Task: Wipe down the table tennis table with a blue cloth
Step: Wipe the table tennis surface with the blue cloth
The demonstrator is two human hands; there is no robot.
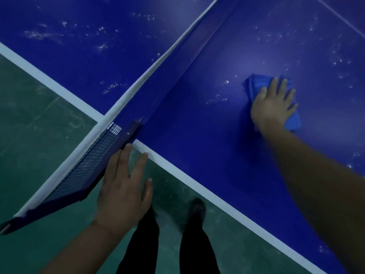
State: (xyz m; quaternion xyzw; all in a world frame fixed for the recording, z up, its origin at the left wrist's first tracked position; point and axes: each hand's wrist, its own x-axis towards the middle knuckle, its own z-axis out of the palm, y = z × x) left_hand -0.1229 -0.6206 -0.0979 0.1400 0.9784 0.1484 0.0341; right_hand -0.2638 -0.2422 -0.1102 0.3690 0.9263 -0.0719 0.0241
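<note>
Green floor (39, 119) surrounds the table (207, 155). Right hand (273, 104) presses the cloth (254, 84) flat-fingered, mid-surface. Left hand (124, 188) hovers slack, empty, beside the net (87, 167). White specks remain on both halves; wiping appears partly done.

We see open table (197, 155) surface at centre, bounded by the net (150, 76) running from lower left to upper right. Our right hand (273, 107) and cloth (254, 84) occupy the right; our left hand (122, 186) lies beside the net post (92, 171).
</note>
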